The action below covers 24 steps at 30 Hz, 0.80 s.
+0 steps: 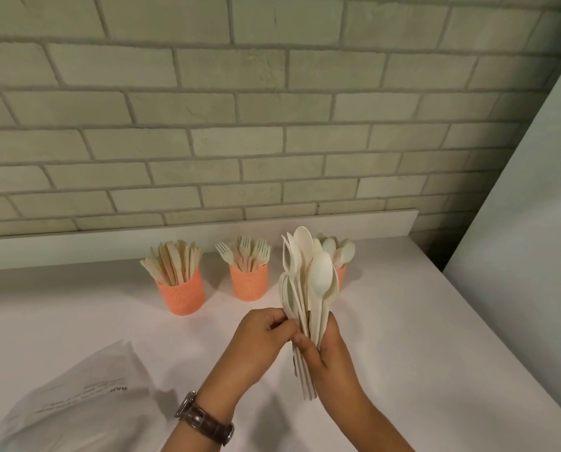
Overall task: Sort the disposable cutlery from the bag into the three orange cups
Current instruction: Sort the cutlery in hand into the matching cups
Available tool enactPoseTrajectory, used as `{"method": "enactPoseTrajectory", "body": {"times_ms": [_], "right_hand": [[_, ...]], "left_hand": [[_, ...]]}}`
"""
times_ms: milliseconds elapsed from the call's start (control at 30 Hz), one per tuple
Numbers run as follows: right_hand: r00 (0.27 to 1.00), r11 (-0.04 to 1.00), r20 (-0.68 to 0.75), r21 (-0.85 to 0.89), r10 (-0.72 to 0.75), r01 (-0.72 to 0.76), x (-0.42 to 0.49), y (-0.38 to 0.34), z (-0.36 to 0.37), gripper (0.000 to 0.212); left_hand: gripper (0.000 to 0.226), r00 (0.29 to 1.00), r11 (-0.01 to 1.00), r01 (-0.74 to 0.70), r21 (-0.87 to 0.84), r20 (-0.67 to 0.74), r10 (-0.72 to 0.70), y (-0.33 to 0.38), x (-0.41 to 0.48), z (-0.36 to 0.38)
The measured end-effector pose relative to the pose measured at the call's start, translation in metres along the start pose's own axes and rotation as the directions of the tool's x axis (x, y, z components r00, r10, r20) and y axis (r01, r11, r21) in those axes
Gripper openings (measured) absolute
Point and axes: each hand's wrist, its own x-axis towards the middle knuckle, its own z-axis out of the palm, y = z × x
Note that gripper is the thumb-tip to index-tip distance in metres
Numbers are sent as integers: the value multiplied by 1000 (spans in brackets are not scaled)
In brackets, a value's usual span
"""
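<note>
At the lower left, bag [77, 396]: a clear plastic bag with faint print lies flat on the table [403, 321], just beside our left forearm; we cannot tell whether anything is inside it
watch [204, 419]: dark-strapped, on the left wrist, just right of the bag
knife cup [181, 293]: the leftmost orange cup stands upright toward the back of the table; it is packed with pale knives [173, 262], which fan outward
fork cup [248, 282]: the middle orange cup stands upright, apart from the knife cup; pale forks [245, 252] rise from it, tines up
left hand [259, 337]: we see its fingers curled, the tips pinching the left edge of the bundle's handles; it is held above the table, in front of the cups
bundle of cutlery [308, 282]: upright between both hands, above the table; white spoon bowls point up and spread at the top; the thin pieces along its left edge we cannot tell apart; the handle ends stick out below the right hand
right hand [328, 350]: wrapped round the handles from the right, thumb laid across the front; it touches the left hand's fingertips
spoon cup [342, 275]: the rightmost orange cup, mostly hidden behind the bundle; spoons [342, 251] stand in it, bowls up
brick wall [272, 125]: pale bricks behind the table; a plain white panel [533, 190] fills the far right
</note>
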Motion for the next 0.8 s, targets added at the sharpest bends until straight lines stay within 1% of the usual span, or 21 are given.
{"method": "enactPoseTrajectory", "body": {"times_ms": [167, 267, 300, 400, 467, 500, 533, 600, 633, 733, 800], "right_hand": [[995, 997, -92, 79, 32, -25, -1, 12, -5, 30], [988, 997, -152, 74, 21, -10, 0, 14, -6, 20], [986, 997, -166, 74, 29, -17, 0, 14, -6, 22], [979, 992, -193, 121, 66, -43, 1, 13, -11, 20], [976, 985, -197, 163, 92, -60, 2, 13, -19, 16], [977, 985, -193, 161, 94, -63, 3, 14, -24, 15], [978, 986, -187, 152, 94, -66, 4, 14, -30, 14], [980, 988, -172, 135, 97, -74, 7, 15, -41, 13], [981, 988, -165, 135, 100, -78, 8, 15, -47, 13], [985, 987, -143, 140, 99, -79, 8, 19, -63, 13], [987, 988, -127, 130, 101, -85, 8, 23, -74, 13]], "left_hand": [[24, 999, 998, -6, -57, -36, 4, -4, 1, 8], [33, 999, 999, -20, -46, -52, 17, -2, 0, 20], [34, 998, 999, -36, -39, -60, 34, 0, -1, 26], [25, 993, 995, -83, -53, -86, 78, 2, -1, 43], [15, 992, 988, -106, -114, -86, 97, 5, -1, 55], [15, 991, 983, -109, -144, -89, 97, 7, 0, 59], [20, 991, 980, -103, -171, -97, 87, 9, 1, 62], [38, 993, 979, -63, -196, -113, 41, 11, 5, 69], [43, 994, 979, -42, -199, -111, 20, 11, 7, 72], [45, 997, 971, 7, -238, -78, -26, 9, 12, 82], [41, 998, 958, 33, -285, -50, -49, 6, 16, 87]]}}
